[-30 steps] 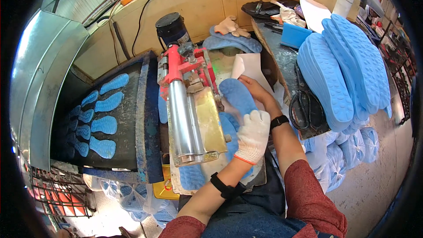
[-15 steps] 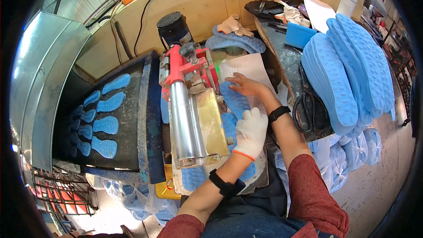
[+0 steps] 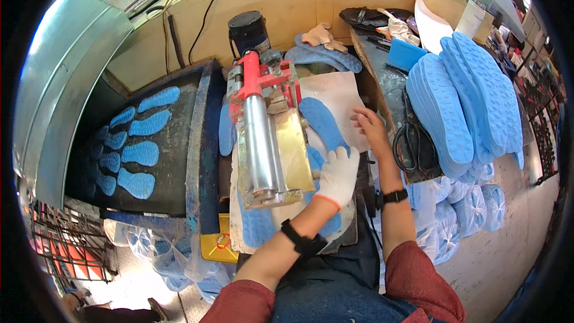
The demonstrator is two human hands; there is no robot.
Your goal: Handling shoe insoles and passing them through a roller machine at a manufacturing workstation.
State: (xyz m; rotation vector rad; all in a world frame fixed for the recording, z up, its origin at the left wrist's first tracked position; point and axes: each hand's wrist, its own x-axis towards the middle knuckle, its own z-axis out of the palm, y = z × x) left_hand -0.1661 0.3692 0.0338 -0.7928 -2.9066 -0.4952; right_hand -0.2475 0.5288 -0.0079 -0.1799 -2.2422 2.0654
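My left hand [image 3: 338, 175], in a white knitted glove with an orange cuff, has its fingers closed at the near end of a blue shoe sole [image 3: 323, 121]. The sole lies lengthwise over a whitish sheet [image 3: 339, 91], right of a press with a red frame [image 3: 254, 75] and a silver cylinder [image 3: 262, 149]. My bare right hand [image 3: 372, 130] hovers by the sheet's right edge, fingers apart and holding nothing. More blue soles [image 3: 257, 227] show below the press on a pale board, partly covered by it and by my left arm.
Several blue pieces [image 3: 139, 153] lie on a dark bed at left under a metal hood [image 3: 78, 78]. On the right bench stand stacked blue soles [image 3: 439, 114], black scissors [image 3: 412, 144] and a blue box [image 3: 408, 54]. A black bucket [image 3: 249, 31] sits behind the press.
My right hand has let go of the sole's far end and moved right. The sole's upper part is now uncovered. My left hand stays at its near end; the whole view has shifted slightly.
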